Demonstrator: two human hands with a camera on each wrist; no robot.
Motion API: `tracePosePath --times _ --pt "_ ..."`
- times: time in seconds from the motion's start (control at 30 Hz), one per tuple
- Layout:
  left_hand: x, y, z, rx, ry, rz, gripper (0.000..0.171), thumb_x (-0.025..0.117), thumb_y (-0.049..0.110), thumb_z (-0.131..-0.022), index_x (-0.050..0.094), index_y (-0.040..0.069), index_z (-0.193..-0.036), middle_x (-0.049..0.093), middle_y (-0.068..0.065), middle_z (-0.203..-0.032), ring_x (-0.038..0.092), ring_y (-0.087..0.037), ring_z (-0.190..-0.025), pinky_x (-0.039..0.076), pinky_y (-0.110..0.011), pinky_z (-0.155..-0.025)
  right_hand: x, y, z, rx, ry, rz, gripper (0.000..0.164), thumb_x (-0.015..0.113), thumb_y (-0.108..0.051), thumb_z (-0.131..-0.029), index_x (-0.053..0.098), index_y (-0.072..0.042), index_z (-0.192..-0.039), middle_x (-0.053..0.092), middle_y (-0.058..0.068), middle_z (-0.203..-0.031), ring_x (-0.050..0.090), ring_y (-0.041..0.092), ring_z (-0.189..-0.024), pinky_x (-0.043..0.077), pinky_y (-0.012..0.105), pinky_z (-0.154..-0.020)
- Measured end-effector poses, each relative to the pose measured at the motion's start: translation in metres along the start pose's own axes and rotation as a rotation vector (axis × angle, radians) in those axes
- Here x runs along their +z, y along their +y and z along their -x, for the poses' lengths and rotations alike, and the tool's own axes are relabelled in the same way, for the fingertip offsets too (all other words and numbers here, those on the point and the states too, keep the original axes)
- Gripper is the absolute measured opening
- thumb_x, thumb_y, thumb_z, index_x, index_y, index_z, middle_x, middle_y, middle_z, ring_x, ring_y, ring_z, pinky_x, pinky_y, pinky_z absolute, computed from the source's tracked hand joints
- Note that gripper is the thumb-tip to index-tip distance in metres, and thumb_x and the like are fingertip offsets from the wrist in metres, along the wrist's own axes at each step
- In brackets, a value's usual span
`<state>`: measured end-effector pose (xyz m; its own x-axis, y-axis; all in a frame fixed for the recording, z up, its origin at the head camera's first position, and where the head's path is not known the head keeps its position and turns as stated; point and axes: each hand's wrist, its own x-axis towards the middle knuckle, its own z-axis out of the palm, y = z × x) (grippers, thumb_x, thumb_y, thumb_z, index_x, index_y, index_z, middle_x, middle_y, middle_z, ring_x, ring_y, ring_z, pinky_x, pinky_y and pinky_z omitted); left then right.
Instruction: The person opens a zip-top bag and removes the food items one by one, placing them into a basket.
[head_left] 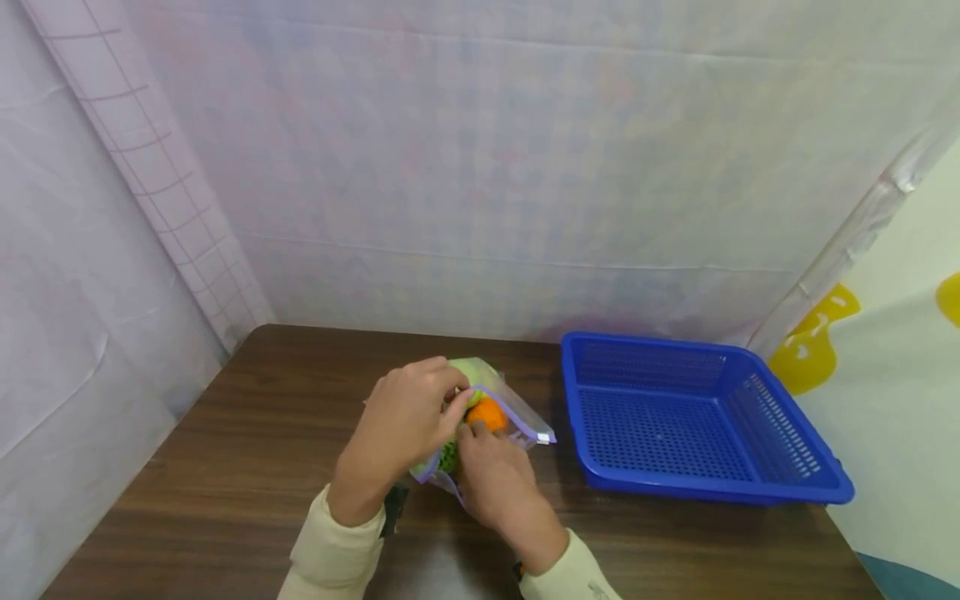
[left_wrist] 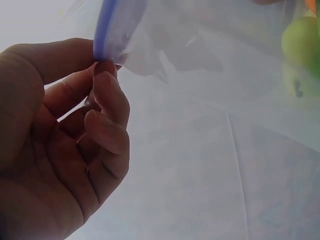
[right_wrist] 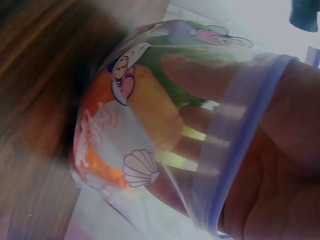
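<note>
A clear zip bag (head_left: 525, 412) with a purple-blue zip edge and a white slider lies on the brown table, its mouth open. My left hand (head_left: 408, 408) pinches that zip edge (left_wrist: 103, 30) between thumb and fingertips. Inside the bag reaches my right hand (head_left: 498, 479), its fingers (right_wrist: 200, 82) spread and fairly straight against an orange round item (head_left: 487, 414). Beside it in the bag are a bumpy dark green item (head_left: 447, 457) and a pale green fruit (left_wrist: 302, 45). Cartoon prints on the bag partly cover the contents in the right wrist view.
On the right of the table stands a blue perforated plastic basket (head_left: 652, 433) with nothing seen in it. The brown wooden table (head_left: 210, 467) ends against a pale curtain (head_left: 487, 208) at the back.
</note>
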<state>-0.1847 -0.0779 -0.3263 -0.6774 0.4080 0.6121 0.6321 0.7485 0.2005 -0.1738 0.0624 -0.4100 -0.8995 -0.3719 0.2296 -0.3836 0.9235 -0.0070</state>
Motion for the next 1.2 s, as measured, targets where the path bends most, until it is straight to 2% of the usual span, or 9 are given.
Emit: tracePosePath --times 0.27,0.6,0.93,1.2 --pt "0.002 0.0 -0.001 -0.017 -0.021 -0.004 0.009 0.079 0.018 -0.087 0.076 0.01 -0.084 0.064 0.004 -0.077 0.053 -0.007 -0.061 0.046 -0.024 -0.055 0.014 0.005 -0.006 -0.001 0.093 0.023 0.033 0.08 -0.029 -0.081 0.061 -0.014 -0.103 0.067 0.003 -0.096 0.067 0.027 -0.074 0.051 0.04 -0.055" --pt "0.001 -0.001 -0.001 -0.023 -0.028 -0.015 0.009 0.079 0.019 -0.087 0.076 0.01 -0.084 0.063 0.005 -0.075 0.051 -0.007 -0.06 0.045 -0.025 -0.054 0.012 0.007 -0.006 -0.019 0.124 0.016 0.038 0.081 -0.028 -0.079 0.06 -0.017 -0.109 0.067 0.001 -0.099 0.066 0.028 -0.076 0.05 0.042 -0.055" --pt "0.001 -0.002 0.0 -0.037 -0.038 -0.014 0.008 0.078 0.019 -0.088 0.076 0.012 -0.085 0.064 0.005 -0.077 0.052 -0.006 -0.061 0.046 -0.026 -0.055 0.014 0.009 -0.005 -0.022 0.096 0.024 0.037 0.082 -0.033 -0.079 0.065 -0.012 -0.103 0.066 0.004 -0.1 0.065 0.028 -0.084 0.052 0.043 -0.061" --pt "0.002 -0.003 0.0 -0.039 -0.039 -0.019 0.009 0.077 0.019 -0.088 0.076 0.011 -0.085 0.063 0.005 -0.077 0.05 -0.007 -0.061 0.045 -0.027 -0.055 0.012 0.01 -0.006 -0.03 0.089 0.053 0.032 0.084 -0.028 -0.074 0.065 -0.014 -0.095 0.063 0.003 -0.094 0.063 0.026 -0.082 0.05 0.043 -0.061"
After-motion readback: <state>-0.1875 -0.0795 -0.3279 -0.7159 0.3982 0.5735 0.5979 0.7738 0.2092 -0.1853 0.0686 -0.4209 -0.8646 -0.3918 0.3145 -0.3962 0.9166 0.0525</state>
